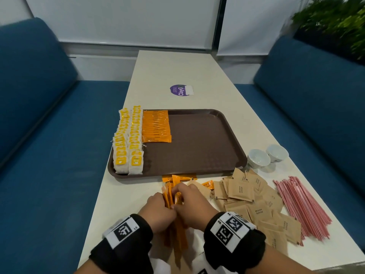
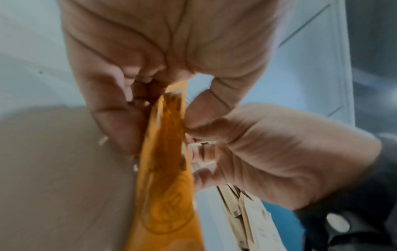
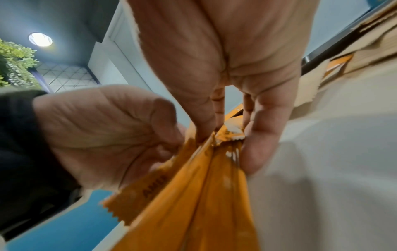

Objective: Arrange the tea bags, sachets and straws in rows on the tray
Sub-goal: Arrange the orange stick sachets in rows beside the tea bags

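A brown tray (image 1: 197,147) lies mid-table. Two rows of yellow-tagged tea bags (image 1: 128,139) fill its left side, with a row of orange sachets (image 1: 156,125) beside them. In front of the tray, both hands hold one bunch of orange stick sachets (image 1: 173,196) upright on edge. My left hand (image 1: 158,206) grips the bunch from the left (image 2: 165,152). My right hand (image 1: 189,202) pinches it from the right, fingers pressed to the sachet tops (image 3: 223,135). Brown sugar sachets (image 1: 252,202) lie scattered to the right, and pink straws (image 1: 304,208) further right.
Two small white cups (image 1: 266,158) stand right of the tray near the table edge. A purple round sticker (image 1: 180,91) lies beyond the tray. A few loose orange sachets (image 1: 179,177) lie against the tray's front rim. Blue sofas flank the table.
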A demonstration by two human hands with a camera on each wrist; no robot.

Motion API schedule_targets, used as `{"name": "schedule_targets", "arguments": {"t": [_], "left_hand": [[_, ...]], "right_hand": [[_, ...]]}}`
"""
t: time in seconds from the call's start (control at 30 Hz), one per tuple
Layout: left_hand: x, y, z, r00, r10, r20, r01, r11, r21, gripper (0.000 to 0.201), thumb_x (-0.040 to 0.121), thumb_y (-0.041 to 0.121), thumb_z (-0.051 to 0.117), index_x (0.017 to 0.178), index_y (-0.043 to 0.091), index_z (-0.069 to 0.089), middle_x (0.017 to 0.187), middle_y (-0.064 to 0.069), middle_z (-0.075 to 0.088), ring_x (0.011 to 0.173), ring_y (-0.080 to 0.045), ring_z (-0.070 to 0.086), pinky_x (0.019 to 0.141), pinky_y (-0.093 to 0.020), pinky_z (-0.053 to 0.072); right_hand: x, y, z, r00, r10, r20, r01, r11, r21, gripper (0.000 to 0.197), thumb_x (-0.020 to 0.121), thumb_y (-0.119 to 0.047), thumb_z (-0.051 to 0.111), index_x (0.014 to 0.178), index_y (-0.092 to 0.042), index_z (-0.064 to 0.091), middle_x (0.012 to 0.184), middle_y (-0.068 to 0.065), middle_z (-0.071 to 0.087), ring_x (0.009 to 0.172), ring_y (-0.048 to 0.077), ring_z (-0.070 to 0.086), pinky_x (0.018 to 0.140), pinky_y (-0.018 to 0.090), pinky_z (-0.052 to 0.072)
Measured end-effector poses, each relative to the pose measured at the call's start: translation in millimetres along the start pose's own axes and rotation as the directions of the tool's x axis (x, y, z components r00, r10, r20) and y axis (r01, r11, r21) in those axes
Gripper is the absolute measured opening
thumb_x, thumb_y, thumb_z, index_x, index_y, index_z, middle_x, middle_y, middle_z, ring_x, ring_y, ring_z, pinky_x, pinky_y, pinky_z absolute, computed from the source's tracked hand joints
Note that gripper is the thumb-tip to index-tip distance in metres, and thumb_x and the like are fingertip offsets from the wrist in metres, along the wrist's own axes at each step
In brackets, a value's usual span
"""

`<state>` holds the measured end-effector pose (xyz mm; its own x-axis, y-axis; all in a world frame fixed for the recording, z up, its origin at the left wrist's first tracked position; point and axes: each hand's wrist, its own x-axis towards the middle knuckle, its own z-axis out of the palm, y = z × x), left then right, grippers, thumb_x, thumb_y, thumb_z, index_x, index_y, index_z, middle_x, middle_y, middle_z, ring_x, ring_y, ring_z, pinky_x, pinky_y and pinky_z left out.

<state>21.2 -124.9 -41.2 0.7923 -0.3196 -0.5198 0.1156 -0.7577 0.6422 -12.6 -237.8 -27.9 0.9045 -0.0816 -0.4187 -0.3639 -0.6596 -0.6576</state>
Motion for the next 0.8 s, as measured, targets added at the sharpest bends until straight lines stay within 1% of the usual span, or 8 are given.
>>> {"name": "schedule_targets", "arguments": {"t": [0.07,0.13,0.27,0.37,0.5,0.6,0.73,0.8], "left_hand": [[-0.4,0.1,-2.8,0.999,-0.005,0.051,0.007,1.000,-0.029,0.016,0.083,0.020,0.061,0.084,0.015,0.046,0.080,-0.005,0.051,0.067,-0.013,0.050,0.055,-0.021,0.039],[1.8,1.1,-1.4,0.997,-0.014,0.074,0.012,0.999,0.032,0.028,0.075,0.023,0.070,0.092,0.013,0.050,0.091,-0.008,0.054,0.075,-0.016,0.055,0.059,-0.022,0.044],[1.8,8.0,6.4,0.999,-0.039,-0.028,0.045,0.967,0.252,0.047,0.080,0.021,0.066,0.119,0.010,0.043,0.118,-0.010,0.044,0.098,-0.023,0.056,0.073,-0.025,0.048],[2.9,10.8,6.8,0.998,-0.017,-0.067,0.039,0.942,0.334,0.044,0.085,0.020,0.061,0.122,0.010,0.041,0.123,-0.011,0.044,0.107,-0.024,0.054,0.079,-0.027,0.045],[6.3,9.8,1.7,0.995,0.015,-0.099,0.019,0.941,0.338,0.031,0.086,0.023,0.058,0.112,0.011,0.046,0.115,-0.009,0.054,0.104,-0.024,0.056,0.081,-0.029,0.045],[5.6,11.9,-1.6,0.992,0.025,-0.120,0.012,0.956,0.293,0.030,0.081,0.026,0.061,0.106,0.015,0.047,0.104,-0.005,0.059,0.096,-0.022,0.058,0.078,-0.030,0.046],[9.2,8.8,-5.5,0.997,0.029,-0.078,-0.011,0.976,0.219,0.023,0.075,0.035,0.057,0.093,0.020,0.055,0.087,-0.001,0.065,0.078,-0.016,0.061,0.067,-0.029,0.047],[8.3,6.5,-9.6,0.998,0.030,-0.055,-0.021,0.987,0.157,0.017,0.074,0.030,0.058,0.087,0.019,0.055,0.080,-0.001,0.064,0.072,-0.016,0.061,0.062,-0.027,0.044]], "right_hand": [[2.2,3.0,-0.8,1.000,0.000,0.003,0.000,1.000,0.031,0.029,0.090,-0.020,0.061,0.116,-0.028,0.051,0.112,0.000,0.038,0.091,0.018,0.051,0.060,0.021,0.050],[4.0,5.4,-1.1,1.000,-0.013,-0.006,0.013,0.999,0.038,0.027,0.090,-0.019,0.062,0.112,-0.029,0.051,0.114,0.001,0.040,0.091,0.017,0.052,0.053,0.016,0.047],[4.8,6.9,0.0,0.999,-0.047,-0.020,0.049,0.995,0.089,0.022,0.090,-0.013,0.060,0.097,-0.032,0.050,0.114,0.005,0.046,0.088,0.022,0.059,0.059,0.025,0.056],[3.5,9.1,-0.2,0.996,-0.076,-0.036,0.080,0.989,0.124,0.034,0.088,-0.006,0.059,0.080,-0.037,0.047,0.108,0.009,0.052,0.083,0.024,0.060,0.060,0.031,0.055],[2.2,9.6,-5.6,0.995,-0.096,-0.019,0.098,0.974,0.205,0.033,0.088,0.000,0.055,0.081,-0.032,0.047,0.094,0.007,0.057,0.073,0.017,0.059,0.060,0.030,0.054],[1.3,10.7,-9.8,0.993,-0.116,-0.036,0.119,0.988,0.095,0.022,0.086,-0.006,0.058,0.092,-0.026,0.051,0.088,0.002,0.060,0.077,0.018,0.061,0.067,0.035,0.055],[-1.8,15.2,-23.1,0.978,-0.169,-0.118,0.136,0.960,-0.246,0.023,0.089,-0.016,0.057,0.108,-0.027,0.053,0.105,-0.005,0.053,0.095,0.014,0.054,0.082,0.032,0.050],[-1.6,20.1,-28.5,0.972,-0.204,-0.114,0.146,0.911,-0.385,0.030,0.090,-0.015,0.055,0.116,-0.029,0.052,0.115,-0.004,0.048,0.107,0.016,0.048,0.086,0.033,0.048]]}}
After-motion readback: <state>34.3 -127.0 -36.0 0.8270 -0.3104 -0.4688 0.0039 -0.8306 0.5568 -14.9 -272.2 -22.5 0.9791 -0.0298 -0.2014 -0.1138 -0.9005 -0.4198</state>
